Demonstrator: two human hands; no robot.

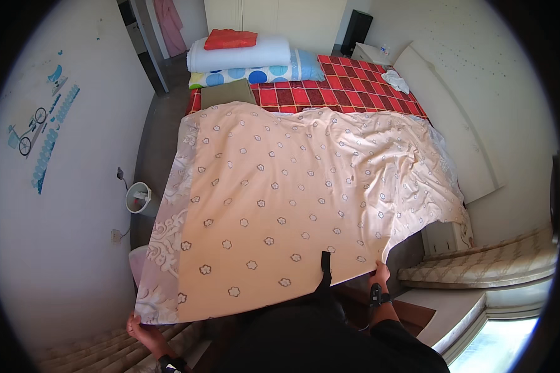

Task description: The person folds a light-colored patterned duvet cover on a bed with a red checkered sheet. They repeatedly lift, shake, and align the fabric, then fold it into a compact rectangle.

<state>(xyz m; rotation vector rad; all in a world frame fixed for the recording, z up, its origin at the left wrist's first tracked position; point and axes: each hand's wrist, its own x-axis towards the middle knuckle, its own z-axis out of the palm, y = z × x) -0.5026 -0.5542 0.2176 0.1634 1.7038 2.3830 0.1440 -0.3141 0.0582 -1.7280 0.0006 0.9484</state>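
Observation:
A peach fabric sheet with small flower outlines (261, 186) is spread over the near part of the bed, with a lilac scroll-patterned border along its left side. Its near edge is lifted and stretched between my two hands. At the lower left, my left hand (139, 325) grips the corner of the border. My right hand (380, 273) is closed on the same edge farther right, in front of the bed. Many creases run through the fabric at the right. Beyond it lies a red checked bed cover (298, 97).
A folded white quilt (242, 53), a red packet (231, 39), a dotted blanket (261, 74) and a folded olive cloth (228, 94) lie at the bed's far left. A white bin (141, 197) stands by the left wall. The headboard (452, 116), curtain (476, 268) and window are at right.

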